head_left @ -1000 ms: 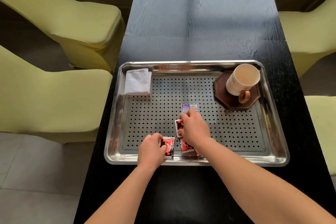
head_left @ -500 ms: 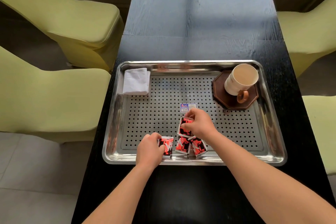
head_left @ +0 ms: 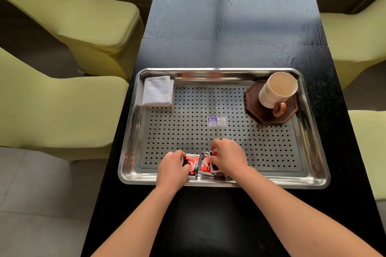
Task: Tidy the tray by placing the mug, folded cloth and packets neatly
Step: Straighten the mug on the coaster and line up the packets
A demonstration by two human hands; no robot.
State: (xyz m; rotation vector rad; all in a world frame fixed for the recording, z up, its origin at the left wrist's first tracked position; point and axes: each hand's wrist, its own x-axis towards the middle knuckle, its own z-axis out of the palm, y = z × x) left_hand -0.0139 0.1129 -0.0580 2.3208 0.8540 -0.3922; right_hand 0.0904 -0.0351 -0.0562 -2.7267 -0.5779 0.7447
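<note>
While the left hand point(head_left: 172, 168) pinches one red packet point(head_left: 193, 165) and the right hand point(head_left: 228, 157) curls its fingers point(head_left: 216, 147) over the overlapping packets point(head_left: 205, 165) at the near rim of the tray point(head_left: 271, 181), slide each flat, edges parallel to the rim, just beside its neighbour, without overlap

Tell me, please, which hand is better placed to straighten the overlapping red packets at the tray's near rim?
Probably the right hand: its fingers curl over the overlapping packets by the near rim of the tray. The left hand holds the separate packet beside them, so it is occupied.
</note>
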